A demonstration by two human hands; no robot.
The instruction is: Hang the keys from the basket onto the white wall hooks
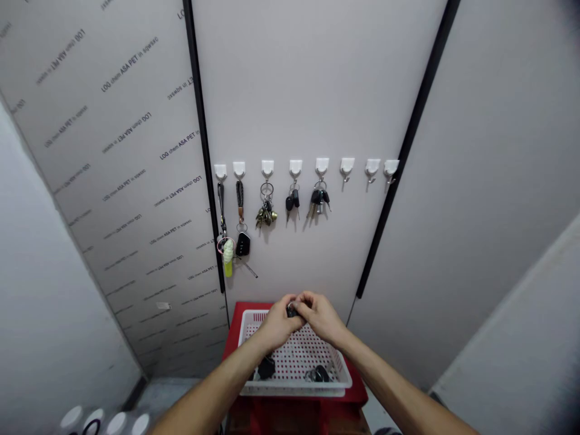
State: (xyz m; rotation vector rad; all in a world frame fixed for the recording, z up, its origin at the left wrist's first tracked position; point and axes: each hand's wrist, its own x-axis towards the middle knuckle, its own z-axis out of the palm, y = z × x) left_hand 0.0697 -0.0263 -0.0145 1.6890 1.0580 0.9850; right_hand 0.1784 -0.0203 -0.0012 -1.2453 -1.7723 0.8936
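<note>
My left hand (277, 325) and my right hand (319, 315) meet above a white perforated basket (294, 386). Both are closed on a small dark key bunch (291, 310) held between the fingertips. Two more dark key fobs (266, 367) (319, 374) lie in the basket. On the wall above runs a row of white hooks (295, 167). The left five carry keys, among them a strap with a green-white charm (228, 254). The three hooks on the right (372, 166) hang bare.
The basket rests on a red stool (357, 394) against the wall. Black vertical strips (203, 151) divide the wall panels. Several white round lids (106, 422) show at the bottom left on the floor.
</note>
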